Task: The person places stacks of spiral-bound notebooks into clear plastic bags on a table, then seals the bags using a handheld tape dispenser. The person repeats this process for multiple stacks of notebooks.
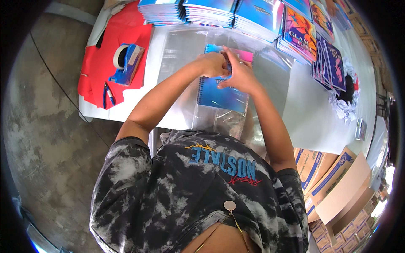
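A blue spiral notebook with a pink upper right corner lies on the table in front of me, coil along its left side. Clear plastic film extends below it and around it. Over the upper half of the cover, my left hand is closed, fingers curled inward; whatever they hold, if anything, is hidden. Against it from the right comes my right hand, its thumb and index finger spread apart on either side of the left fingertips. The two hands meet and partly hide the cover.
Stacks of blue notebooks line the far edge. Orange-covered and purple notebooks stand at the right. A blue tape dispenser and pens rest on red sheets at left. Open cardboard boxes sit lower right.
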The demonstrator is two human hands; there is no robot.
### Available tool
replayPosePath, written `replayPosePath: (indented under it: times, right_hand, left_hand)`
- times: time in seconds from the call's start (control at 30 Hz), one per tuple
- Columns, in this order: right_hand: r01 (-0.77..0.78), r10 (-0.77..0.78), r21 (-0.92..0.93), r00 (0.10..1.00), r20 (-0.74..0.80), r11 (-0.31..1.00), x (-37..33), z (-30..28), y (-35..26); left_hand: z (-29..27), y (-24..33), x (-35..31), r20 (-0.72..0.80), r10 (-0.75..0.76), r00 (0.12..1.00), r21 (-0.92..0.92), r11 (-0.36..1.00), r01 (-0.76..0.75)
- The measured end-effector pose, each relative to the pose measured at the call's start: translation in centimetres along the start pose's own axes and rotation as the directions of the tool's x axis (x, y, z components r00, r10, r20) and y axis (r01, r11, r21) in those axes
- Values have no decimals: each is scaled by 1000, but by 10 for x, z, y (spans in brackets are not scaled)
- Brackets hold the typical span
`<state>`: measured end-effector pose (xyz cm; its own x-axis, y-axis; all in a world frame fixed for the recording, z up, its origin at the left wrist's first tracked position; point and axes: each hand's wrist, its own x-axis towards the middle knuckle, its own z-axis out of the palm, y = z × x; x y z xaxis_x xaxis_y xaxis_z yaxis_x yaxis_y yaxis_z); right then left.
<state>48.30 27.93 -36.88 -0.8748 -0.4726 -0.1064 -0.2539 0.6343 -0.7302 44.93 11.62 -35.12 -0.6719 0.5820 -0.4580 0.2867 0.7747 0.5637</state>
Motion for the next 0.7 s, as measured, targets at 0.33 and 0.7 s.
replayPosePath:
  times: [0.33, 0.7]
  right_hand:
    - [-29, 31, -41, 999, 43, 999, 0, -2, -5]
    - [-23, 25, -57, 999, 32, 998, 1, 0, 0]
  left_hand:
    - [-30, -4, -27, 76, -249, 966, 99, 965, 241]
    - [-6, -4, -13, -39, -262, 964, 32, 964, 263]
